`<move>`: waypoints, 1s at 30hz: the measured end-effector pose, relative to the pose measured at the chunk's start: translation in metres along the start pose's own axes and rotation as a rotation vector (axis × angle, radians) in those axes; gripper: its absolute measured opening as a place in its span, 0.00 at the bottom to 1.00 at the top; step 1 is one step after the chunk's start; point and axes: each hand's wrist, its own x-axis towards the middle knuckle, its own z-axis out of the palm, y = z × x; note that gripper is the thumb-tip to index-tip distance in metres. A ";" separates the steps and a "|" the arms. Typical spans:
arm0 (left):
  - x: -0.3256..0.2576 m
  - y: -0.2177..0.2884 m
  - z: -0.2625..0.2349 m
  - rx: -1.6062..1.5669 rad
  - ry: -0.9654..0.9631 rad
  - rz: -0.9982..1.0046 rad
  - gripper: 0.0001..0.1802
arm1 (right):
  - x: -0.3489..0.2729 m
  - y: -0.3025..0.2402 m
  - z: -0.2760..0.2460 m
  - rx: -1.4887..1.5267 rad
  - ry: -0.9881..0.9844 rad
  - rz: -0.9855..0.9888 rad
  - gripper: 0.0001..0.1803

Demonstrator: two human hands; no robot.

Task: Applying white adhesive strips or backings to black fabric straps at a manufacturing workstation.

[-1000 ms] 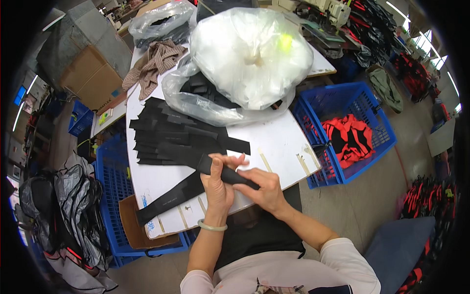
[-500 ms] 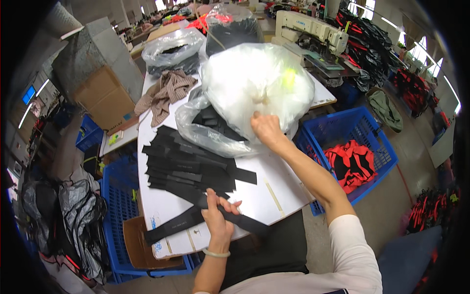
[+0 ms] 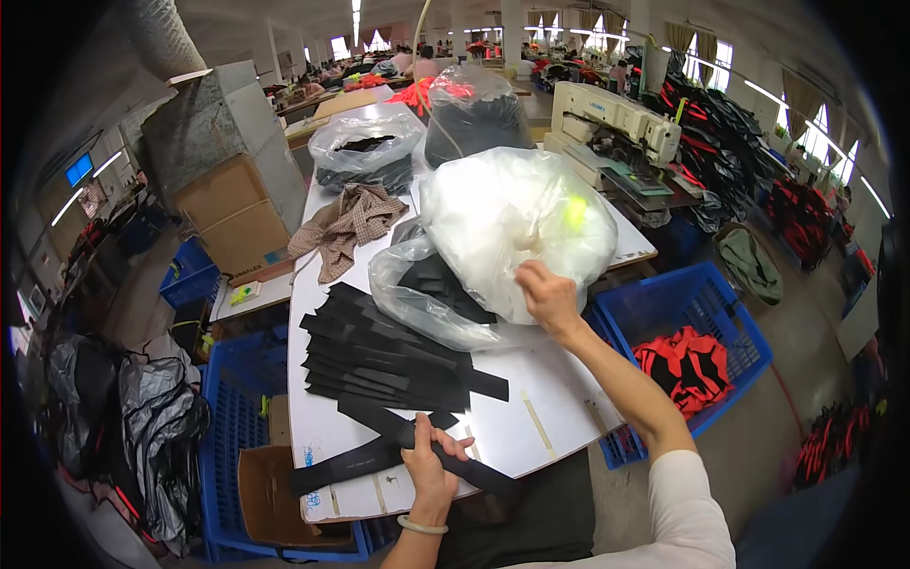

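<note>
My left hand [image 3: 435, 462], with a pale bangle at its wrist, is closed around a black fabric strip [image 3: 483, 473] at the near edge of the white table [image 3: 512, 437]. A second black strip [image 3: 347, 465] lies at an angle under it. Just beyond, a fanned stack of black fabric strips [image 3: 384, 356] covers the table. My right hand [image 3: 553, 302] is closed in front of a bulging whitish plastic bag [image 3: 507, 204]; whether its fingers pinch the bag or something small is hidden. Left of that bag, an open transparent bag [image 3: 417, 308] holds more black pieces.
A checked brown cloth [image 3: 347, 228] and another plastic bag [image 3: 365, 142] lie farther back. At right stand a blue crate [image 3: 725, 313] with red-black garments [image 3: 684, 370] and a sewing machine [image 3: 616, 119]. Another blue crate [image 3: 227, 398] with a cardboard box [image 3: 275, 503] sits left.
The view has tilted up, so the table and bags appear lower. My left hand stays on the strip; my right hand remains closed in front of the whitish bag.
</note>
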 end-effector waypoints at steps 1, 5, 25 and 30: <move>-0.001 0.001 0.001 -0.018 -0.009 0.006 0.20 | 0.002 -0.005 -0.009 -0.005 0.001 0.002 0.01; -0.001 0.004 0.015 0.038 -0.023 0.072 0.10 | 0.005 -0.064 -0.031 0.312 0.236 0.245 0.07; -0.015 0.016 0.010 0.063 -0.374 0.314 0.13 | -0.055 -0.156 -0.082 0.957 -0.320 0.098 0.16; -0.013 0.018 0.010 0.132 -0.389 0.334 0.06 | -0.068 -0.157 -0.077 1.063 -0.299 0.251 0.10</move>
